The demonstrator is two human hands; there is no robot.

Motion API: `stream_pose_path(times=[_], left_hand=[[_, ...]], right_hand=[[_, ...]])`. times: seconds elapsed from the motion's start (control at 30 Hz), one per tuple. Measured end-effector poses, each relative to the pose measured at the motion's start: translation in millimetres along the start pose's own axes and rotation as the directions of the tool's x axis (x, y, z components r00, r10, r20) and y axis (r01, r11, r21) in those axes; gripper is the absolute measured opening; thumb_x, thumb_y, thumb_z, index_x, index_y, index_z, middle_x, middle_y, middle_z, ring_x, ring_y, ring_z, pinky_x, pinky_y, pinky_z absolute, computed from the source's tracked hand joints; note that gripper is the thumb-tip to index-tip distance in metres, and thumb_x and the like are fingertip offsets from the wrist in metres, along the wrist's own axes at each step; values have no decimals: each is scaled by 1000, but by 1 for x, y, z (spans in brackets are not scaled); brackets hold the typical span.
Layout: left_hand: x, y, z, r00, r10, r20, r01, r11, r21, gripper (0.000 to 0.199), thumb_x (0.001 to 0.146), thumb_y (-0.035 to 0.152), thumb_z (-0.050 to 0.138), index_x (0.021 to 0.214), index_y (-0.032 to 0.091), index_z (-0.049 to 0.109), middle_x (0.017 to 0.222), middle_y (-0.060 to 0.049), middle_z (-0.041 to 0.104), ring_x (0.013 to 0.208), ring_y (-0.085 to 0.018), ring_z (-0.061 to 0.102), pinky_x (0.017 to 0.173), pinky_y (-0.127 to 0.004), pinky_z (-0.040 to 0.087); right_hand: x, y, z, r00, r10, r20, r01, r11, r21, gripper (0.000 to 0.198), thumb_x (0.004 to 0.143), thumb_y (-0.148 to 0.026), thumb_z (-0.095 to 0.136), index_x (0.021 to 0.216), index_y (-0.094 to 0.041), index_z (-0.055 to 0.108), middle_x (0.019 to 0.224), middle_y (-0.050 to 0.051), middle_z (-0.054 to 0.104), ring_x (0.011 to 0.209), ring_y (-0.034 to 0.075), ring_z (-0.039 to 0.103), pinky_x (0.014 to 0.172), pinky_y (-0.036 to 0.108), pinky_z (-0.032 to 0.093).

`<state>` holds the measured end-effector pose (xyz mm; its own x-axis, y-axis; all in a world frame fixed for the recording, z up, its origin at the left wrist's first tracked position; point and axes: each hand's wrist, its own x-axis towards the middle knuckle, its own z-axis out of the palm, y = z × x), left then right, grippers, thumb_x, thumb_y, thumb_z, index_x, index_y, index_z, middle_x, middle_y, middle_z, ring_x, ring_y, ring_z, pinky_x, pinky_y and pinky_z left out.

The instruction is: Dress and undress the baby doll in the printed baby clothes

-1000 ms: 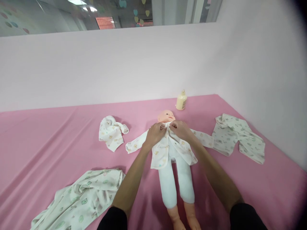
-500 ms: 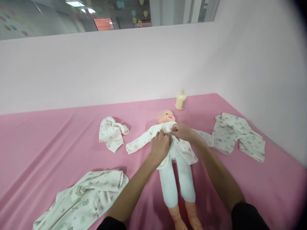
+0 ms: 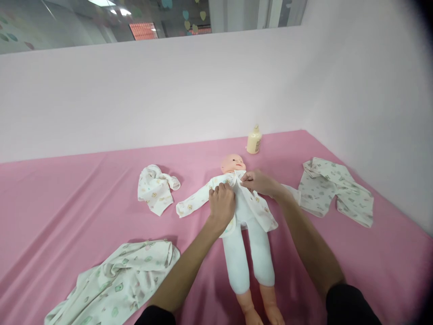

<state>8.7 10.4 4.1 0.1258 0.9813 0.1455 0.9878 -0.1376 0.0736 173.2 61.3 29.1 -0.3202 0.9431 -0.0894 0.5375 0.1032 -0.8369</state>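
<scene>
A baby doll (image 3: 264, 262) lies on its back, its head toward the wall and its bare feet toward me. It wears a white printed baby shirt (image 3: 195, 203), long-sleeved and parted down the front over a white body. My left hand (image 3: 221, 203) is closed on the shirt's left front edge at the chest; its fingertips are hidden beneath the knuckles. On the other side, my right hand (image 3: 260, 183) pinches the right front edge just below the neck. Both sleeves stretch out sideways, the right one partly behind my wrist.
A pink sheet (image 3: 84, 203) covers the surface, with white walls behind and right. A pump bottle (image 3: 254, 141) stands beyond the doll's head. A crumpled printed garment (image 3: 155, 189) lies left, a printed cloth (image 3: 118, 284) front left, and printed baby pants (image 3: 334, 189) right.
My hands have drawn slightly apart, the left one moving left, and the shirt front is parted wider at the chest. The view has shifted a little.
</scene>
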Motion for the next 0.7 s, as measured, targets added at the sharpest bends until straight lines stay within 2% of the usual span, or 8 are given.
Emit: stream_pose_path(times=[0.13, 0.3, 0.43, 0.57, 0.7], left_hand=[[3, -2, -1, 999, -47, -9, 44, 981, -188, 22, 93, 17, 36, 103, 13, 55, 103, -12, 64, 96, -26, 60, 86, -39, 40], [6, -5, 1, 998, -58, 1, 54, 927, -371, 19, 91, 17, 39, 102, 16, 54, 110, -9, 64, 101, -25, 60, 84, -36, 40], [8, -8, 3, 998, -58, 30, 65, 885, -461, 16, 94, 22, 39, 94, 18, 54, 104, -7, 66, 96, -23, 60, 77, -33, 39], [9, -12, 2, 997, -72, 39, 82, 868, -490, 20, 95, 28, 40, 82, 19, 51, 93, -6, 67, 86, -21, 61, 71, -32, 37], [9, -15, 0, 990, -81, 114, 121, 907, -404, 25, 96, 31, 39, 77, 19, 49, 86, -7, 66, 80, -23, 61, 65, -32, 34]], right_hand=[[1, 1, 1, 997, -33, 70, 34, 999, -12, 14, 81, -28, 58, 71, -18, 55, 57, -4, 47, 49, 8, 39, 47, 23, 28], [3, 3, 2, 998, -39, 57, 42, 998, -36, 14, 80, -30, 57, 74, -17, 57, 60, -4, 48, 52, 9, 40, 48, 23, 29], [3, 5, 1, 998, -19, 60, 20, 1000, -8, 12, 79, -29, 58, 78, -17, 59, 62, -3, 51, 54, 10, 43, 49, 23, 30], [1, 3, 0, 996, -24, 86, 23, 1000, 5, 7, 77, -25, 58, 79, -18, 60, 61, -3, 52, 52, 10, 44, 47, 24, 29], [0, 1, 0, 995, -26, 100, 27, 1000, -7, 3, 75, -21, 60, 76, -19, 58, 58, -3, 50, 50, 10, 43, 46, 24, 28]])
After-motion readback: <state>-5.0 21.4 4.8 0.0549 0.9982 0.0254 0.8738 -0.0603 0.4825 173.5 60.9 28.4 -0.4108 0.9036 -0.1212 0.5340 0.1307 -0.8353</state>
